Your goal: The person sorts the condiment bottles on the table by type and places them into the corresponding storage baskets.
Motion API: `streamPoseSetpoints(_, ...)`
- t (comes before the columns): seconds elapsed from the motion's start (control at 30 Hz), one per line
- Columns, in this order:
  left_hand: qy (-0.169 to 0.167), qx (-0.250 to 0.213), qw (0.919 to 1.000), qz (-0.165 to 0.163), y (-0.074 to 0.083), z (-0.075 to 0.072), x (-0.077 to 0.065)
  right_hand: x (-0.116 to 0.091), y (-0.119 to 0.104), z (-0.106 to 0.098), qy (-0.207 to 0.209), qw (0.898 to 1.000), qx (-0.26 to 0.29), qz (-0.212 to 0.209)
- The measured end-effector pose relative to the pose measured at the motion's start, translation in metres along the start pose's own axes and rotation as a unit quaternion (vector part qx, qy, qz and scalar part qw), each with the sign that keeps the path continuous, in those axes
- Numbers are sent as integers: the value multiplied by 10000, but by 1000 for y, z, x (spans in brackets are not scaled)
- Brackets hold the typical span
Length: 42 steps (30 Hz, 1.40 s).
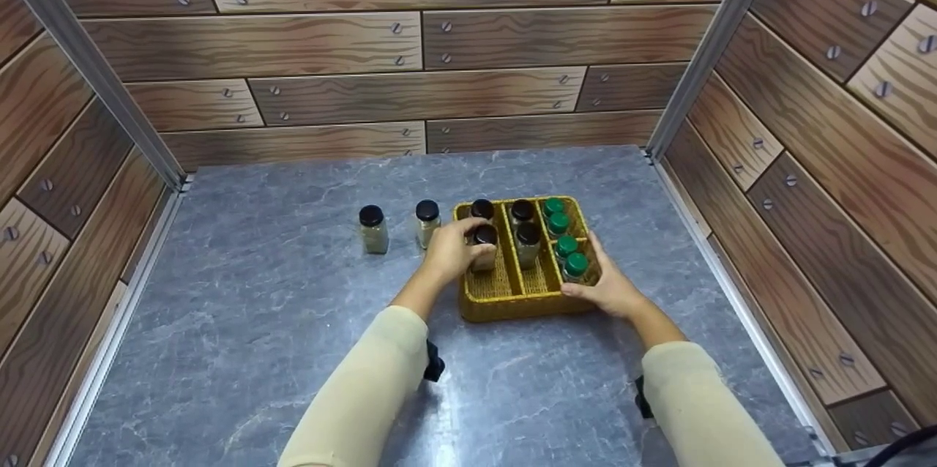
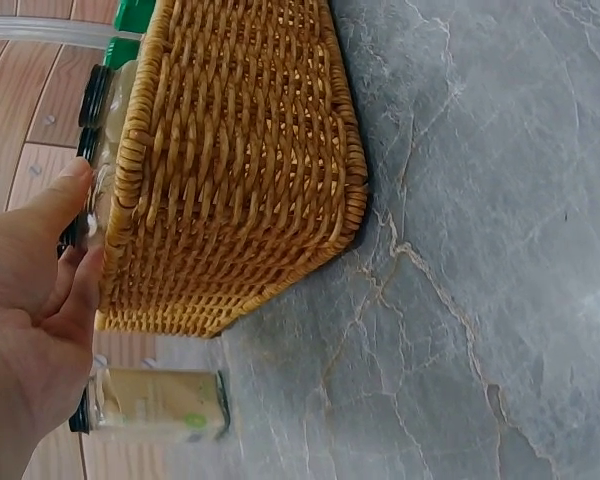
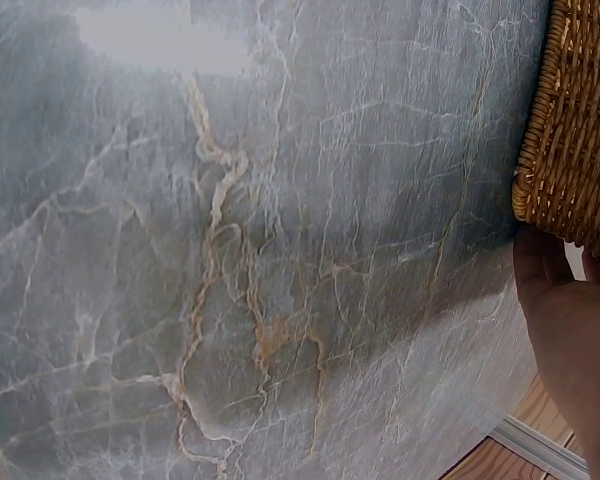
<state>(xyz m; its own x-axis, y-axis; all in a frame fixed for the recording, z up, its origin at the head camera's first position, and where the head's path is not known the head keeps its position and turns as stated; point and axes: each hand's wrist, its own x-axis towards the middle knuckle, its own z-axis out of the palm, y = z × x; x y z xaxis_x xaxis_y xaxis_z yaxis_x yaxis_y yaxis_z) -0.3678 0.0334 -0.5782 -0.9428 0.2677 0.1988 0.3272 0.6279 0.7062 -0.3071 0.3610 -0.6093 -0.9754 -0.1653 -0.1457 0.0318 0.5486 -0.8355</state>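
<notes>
A woven wicker basket (image 1: 531, 304) with dividers stands on the table. My left hand (image 1: 448, 253) reaches over its left rim and pinches a black-capped glass jar (image 1: 484, 236) between thumb and fingers, inside the left compartment. Behind that jar is another black-capped jar (image 1: 482, 208). Two more, including a front jar (image 1: 527, 235), stand in the middle compartment. Several green-capped jars (image 1: 576, 263) fill the divided right side. My right hand (image 1: 613, 290) holds the basket's front right corner, thumb at the front and fingers along the right side. In the right wrist view, those fingers partly hide behind the wicker.
Left of the basket, two black-capped jars with pale contents stand upright: a nearer-basket jar (image 1: 427, 222) and a farther jar (image 1: 374, 231). The grey marbled table (image 1: 256, 306) is bounded by wood-patterned walls (image 1: 329, 42) at the back and sides, with metal edge strips.
</notes>
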Motion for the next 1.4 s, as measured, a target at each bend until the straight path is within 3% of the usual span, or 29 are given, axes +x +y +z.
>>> streamPoseSetpoints(0.4, 360, -70, 9990, 261, 0, 6, -11, 1, 3, -1, 40, 9999, 94, 21)
streamPoseSetpoints(0.63, 640, -120, 9968, 470, -4, 2, -19, 0, 2, -1, 70, 9999, 105, 27)
streamPoseSetpoints(0.9, 1149, -930, 9886, 274, -21, -9, -30, 1, 3, -1, 20, 9999, 110, 20)
streamPoseSetpoints(1.03, 1577, -811, 9839, 216, -37, -15, -37, 0, 3, -1, 12, 9999, 129, 29)
streamPoseSetpoints(1.17, 1990, -762, 9770, -54, -51, -22, -42, 0, 2, 0, -4, 9999, 127, 42)
streamPoseSetpoints(1.4, 2214, -763, 9707, -529, -57, -30, -42, 2, 2, 1, 1, 10000, 87, 47)
